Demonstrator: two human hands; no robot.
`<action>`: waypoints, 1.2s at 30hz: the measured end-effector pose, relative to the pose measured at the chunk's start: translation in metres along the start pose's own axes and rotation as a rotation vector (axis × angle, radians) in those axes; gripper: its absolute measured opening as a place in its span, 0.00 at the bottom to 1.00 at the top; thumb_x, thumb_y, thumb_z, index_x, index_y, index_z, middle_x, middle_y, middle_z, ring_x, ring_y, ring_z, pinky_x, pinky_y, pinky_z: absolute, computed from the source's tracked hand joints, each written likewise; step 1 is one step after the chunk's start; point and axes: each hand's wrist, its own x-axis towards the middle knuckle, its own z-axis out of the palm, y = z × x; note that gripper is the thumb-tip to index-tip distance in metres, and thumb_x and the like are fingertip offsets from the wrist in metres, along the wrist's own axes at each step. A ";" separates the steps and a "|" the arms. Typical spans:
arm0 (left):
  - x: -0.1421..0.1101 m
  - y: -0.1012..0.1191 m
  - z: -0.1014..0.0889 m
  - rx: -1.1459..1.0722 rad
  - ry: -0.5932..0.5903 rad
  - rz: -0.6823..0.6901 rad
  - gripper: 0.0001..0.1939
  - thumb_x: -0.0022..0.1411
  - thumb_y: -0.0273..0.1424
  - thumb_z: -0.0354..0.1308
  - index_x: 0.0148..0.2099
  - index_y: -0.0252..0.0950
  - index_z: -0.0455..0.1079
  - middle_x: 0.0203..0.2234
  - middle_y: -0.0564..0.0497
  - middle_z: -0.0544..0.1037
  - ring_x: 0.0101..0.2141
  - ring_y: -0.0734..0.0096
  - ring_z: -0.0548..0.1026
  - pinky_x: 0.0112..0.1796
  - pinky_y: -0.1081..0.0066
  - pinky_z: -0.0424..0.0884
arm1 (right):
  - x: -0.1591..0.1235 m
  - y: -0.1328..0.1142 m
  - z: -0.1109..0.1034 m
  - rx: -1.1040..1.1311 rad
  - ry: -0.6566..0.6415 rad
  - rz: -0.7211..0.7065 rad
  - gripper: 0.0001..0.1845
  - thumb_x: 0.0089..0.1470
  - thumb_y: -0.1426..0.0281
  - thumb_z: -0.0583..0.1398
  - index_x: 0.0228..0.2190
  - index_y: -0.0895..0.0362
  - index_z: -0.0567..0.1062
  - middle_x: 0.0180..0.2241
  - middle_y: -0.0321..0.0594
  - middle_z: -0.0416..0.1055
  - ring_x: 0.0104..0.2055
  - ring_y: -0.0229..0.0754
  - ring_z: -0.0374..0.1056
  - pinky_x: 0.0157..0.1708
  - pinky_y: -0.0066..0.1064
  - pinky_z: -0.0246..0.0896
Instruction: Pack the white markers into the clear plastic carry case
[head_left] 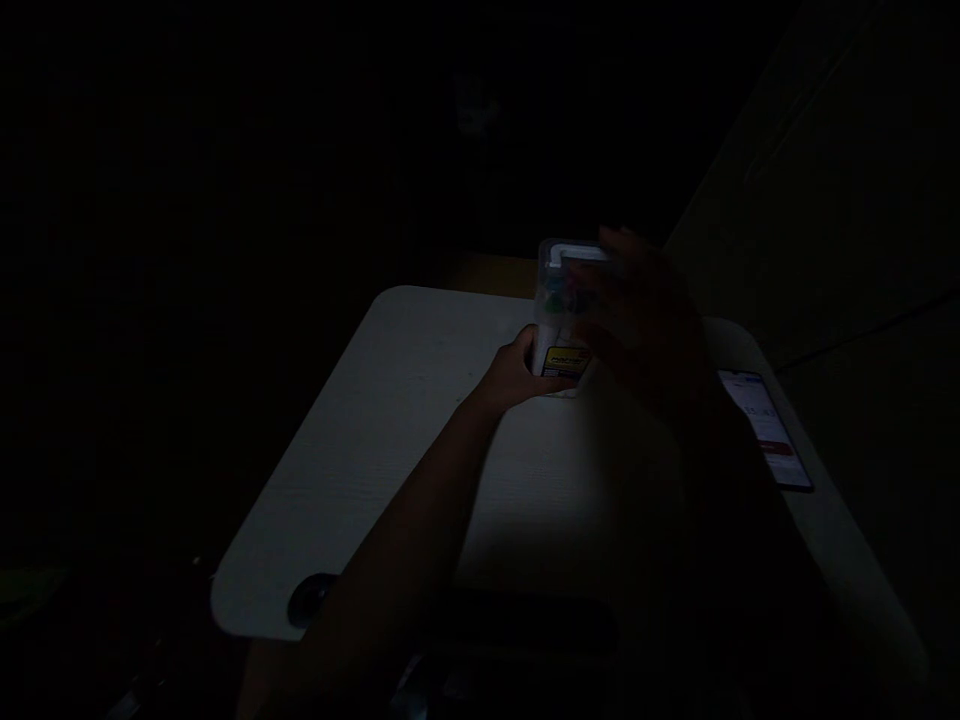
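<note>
A clear plastic container (pixel 553 300) with a pale-rimmed lid stands near the far side of the table. Green, blue and pinkish contents show dimly through its upper wall, and a yellow and dark label (pixel 564 358) is on its lower front. My left hand (pixel 517 372) is closed around the lower part of the container, its thumb across the front. Over the upper right side, my right hand (pixel 649 310) has its fingers spread close to the lid, hiding part of the container. Darkness obscures whether those fingertips touch it.
The white table (pixel 405 400) has rounded corners. A phone with a lit screen (pixel 769 430) lies by its right edge. A dark round object (pixel 309 600) is at the near left corner, partly behind my left forearm. A wall (pixel 847 230) rises on the right.
</note>
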 end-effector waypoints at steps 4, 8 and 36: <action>0.000 -0.002 -0.001 0.029 0.020 0.016 0.34 0.37 0.40 0.72 0.48 0.37 0.65 0.39 0.49 0.77 0.38 0.63 0.77 0.38 0.66 0.74 | 0.001 -0.008 0.002 -0.067 -0.011 -0.029 0.24 0.55 0.60 0.57 0.54 0.45 0.68 0.55 0.35 0.65 0.60 0.48 0.58 0.60 0.45 0.54; 0.001 -0.003 -0.002 0.048 -0.017 0.006 0.32 0.37 0.40 0.71 0.45 0.37 0.65 0.36 0.50 0.77 0.34 0.66 0.76 0.34 0.68 0.74 | -0.002 -0.016 0.007 -0.127 0.030 0.042 0.27 0.49 0.59 0.62 0.52 0.46 0.67 0.54 0.39 0.64 0.58 0.51 0.58 0.58 0.47 0.55; 0.004 -0.006 -0.002 0.096 -0.031 0.086 0.29 0.41 0.41 0.68 0.44 0.36 0.64 0.35 0.52 0.76 0.37 0.66 0.75 0.36 0.68 0.72 | -0.005 -0.043 -0.001 -0.399 -0.022 0.045 0.28 0.52 0.65 0.53 0.56 0.56 0.65 0.57 0.42 0.62 0.63 0.50 0.53 0.63 0.45 0.50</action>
